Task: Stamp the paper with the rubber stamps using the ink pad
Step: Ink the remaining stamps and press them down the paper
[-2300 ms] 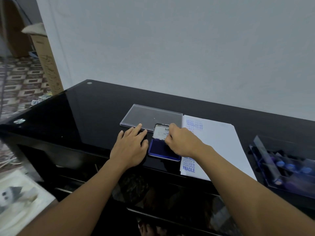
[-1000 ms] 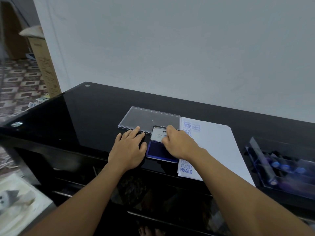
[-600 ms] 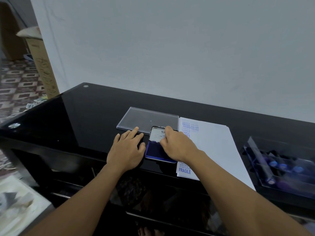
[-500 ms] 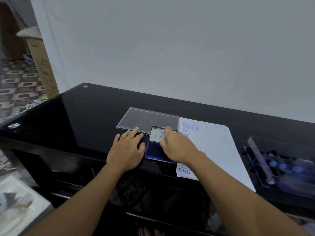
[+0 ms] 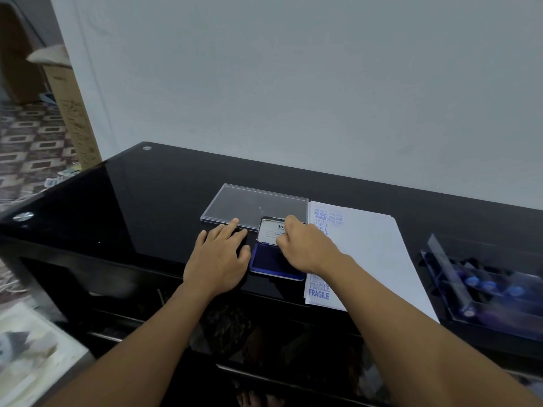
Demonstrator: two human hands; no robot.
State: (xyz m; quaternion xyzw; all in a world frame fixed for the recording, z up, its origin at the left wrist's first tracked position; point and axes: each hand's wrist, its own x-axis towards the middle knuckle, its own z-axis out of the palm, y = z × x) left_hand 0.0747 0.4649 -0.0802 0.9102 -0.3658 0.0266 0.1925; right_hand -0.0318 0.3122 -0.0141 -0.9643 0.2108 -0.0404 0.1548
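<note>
Head view: ink pad [image 5: 271, 262], centre frame, lid [image 5: 269, 230] raised, unmoved since earlier; left hand [image 5: 219, 259] fingers straight on worktop [image 5: 164, 201]; right hand [image 5: 305, 248] fingers curled at lid, grip unclear; stamped paper [image 5: 373, 248] adjoining right; closing likely.

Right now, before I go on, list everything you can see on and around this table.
table: one, glossy black, under everything.
clear plastic cover: one, transparent, lying flat behind the ink pad.
ink pad: one, blue, open, left of the paper.
paper: white, blue stamped words along its left side, right of the ink pad.
clear tray: one, at the table's right end.
stamps: blue-topped, inside the tray, count unclear.
cardboard box: one, brown, far left by the wall.
left hand: flat on the table beside the ink pad.
right hand: fingers curled on the ink pad's raised lid.
</note>
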